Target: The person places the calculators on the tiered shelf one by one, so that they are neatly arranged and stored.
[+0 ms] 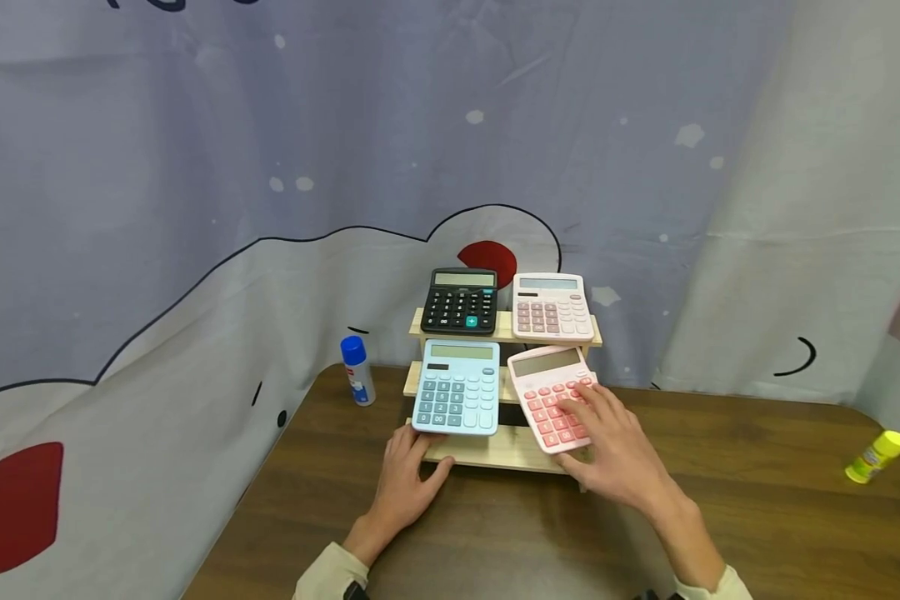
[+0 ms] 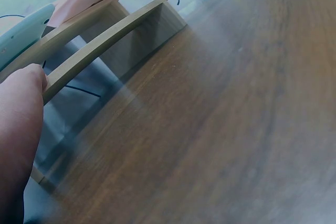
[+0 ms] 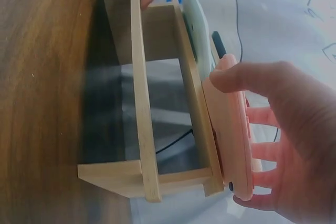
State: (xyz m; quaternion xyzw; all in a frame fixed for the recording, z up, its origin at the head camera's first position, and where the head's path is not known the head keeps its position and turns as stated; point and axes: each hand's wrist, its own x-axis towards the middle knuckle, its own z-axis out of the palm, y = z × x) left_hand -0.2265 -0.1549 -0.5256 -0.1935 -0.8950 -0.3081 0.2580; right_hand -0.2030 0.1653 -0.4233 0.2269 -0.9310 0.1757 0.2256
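A stepped wooden rack stands on the table and bears several calculators. My right hand grips a pink calculator, its thumb at the lower edge and its fingers spread over the key side. That calculator sits tilted on the middle step. Beside it, a light blue calculator leans on the same step. With my left hand I hold the left end of the rack's lowest board, just below the blue calculator. On the top step rest a black calculator and a pale pink-and-white calculator.
A white bottle with a blue cap stands left of the rack. Far to the right, a yellow-green glue stick is on the brown wooden table. A printed cloth hangs behind the table.
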